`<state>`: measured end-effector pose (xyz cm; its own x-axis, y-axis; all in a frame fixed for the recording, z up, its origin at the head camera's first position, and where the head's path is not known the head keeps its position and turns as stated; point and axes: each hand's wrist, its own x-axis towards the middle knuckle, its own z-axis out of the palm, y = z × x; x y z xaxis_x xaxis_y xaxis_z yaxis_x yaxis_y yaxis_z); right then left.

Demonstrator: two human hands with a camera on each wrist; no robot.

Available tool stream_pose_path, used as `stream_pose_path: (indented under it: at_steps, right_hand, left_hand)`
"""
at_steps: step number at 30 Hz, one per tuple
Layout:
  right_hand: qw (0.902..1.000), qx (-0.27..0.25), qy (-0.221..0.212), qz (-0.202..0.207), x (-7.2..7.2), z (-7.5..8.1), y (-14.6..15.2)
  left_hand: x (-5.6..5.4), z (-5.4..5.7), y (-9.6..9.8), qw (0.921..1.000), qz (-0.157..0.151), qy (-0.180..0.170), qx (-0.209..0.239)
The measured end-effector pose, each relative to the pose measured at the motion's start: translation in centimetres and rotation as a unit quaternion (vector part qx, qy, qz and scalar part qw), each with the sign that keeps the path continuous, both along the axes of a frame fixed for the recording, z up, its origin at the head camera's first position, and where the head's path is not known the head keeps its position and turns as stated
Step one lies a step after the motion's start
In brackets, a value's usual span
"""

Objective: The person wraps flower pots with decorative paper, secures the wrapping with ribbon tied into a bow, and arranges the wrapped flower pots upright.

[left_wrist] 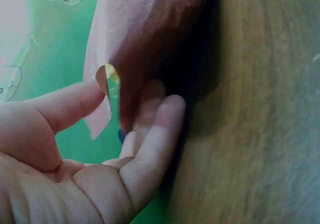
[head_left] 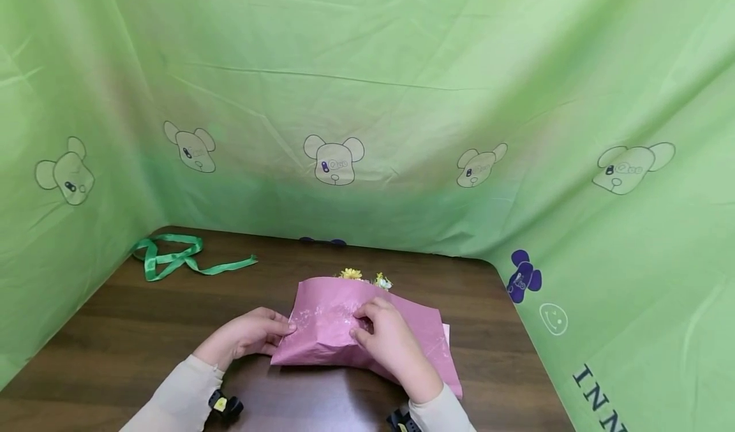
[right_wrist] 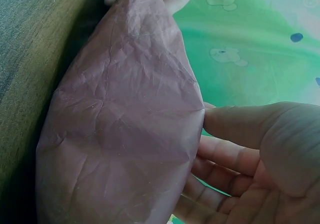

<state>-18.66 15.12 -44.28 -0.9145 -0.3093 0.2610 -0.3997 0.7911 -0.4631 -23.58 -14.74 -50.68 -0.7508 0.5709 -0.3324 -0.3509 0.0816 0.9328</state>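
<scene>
Pink wrapping paper (head_left: 327, 314), creased and folded over, lies on the table in the head view. Yellow and white flowers (head_left: 351, 274) peek out past its far edge; the rest of them is hidden under the paper. My left hand (head_left: 252, 335) holds the paper's left edge, thumb on top and fingers beneath. In the left wrist view, a curled paper edge (left_wrist: 102, 79) meets the thumb tip. My right hand (head_left: 392, 342) pinches the raised fold near the middle, and its thumb (right_wrist: 232, 124) presses at the fold's edge in the right wrist view.
A loose green ribbon (head_left: 184, 258) lies at the table's back left. White paper (head_left: 446, 334) shows at the pink sheet's right side. A green cloth (head_left: 402, 113) with printed bear heads encloses the brown wooden table (head_left: 494, 349) at the back and sides.
</scene>
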Motion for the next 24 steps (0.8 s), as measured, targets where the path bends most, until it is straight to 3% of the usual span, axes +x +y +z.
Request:
stream_pose_path:
  at_steps: [13, 24]
  right_hand:
    - [0.9999, 0.007, 0.010, -0.007, 0.0, 0.1, 0.0]
    - [0.9945, 0.045, 0.081, -0.048, 0.8, -0.8, -1.6]
  left_hand:
    - [0.1, -0.1, 0.1, 0.9993, 0.024, -0.001, -0.028]
    - [0.4, 1.4, 0.1, 0.9958, 0.033, 0.040, -0.076]
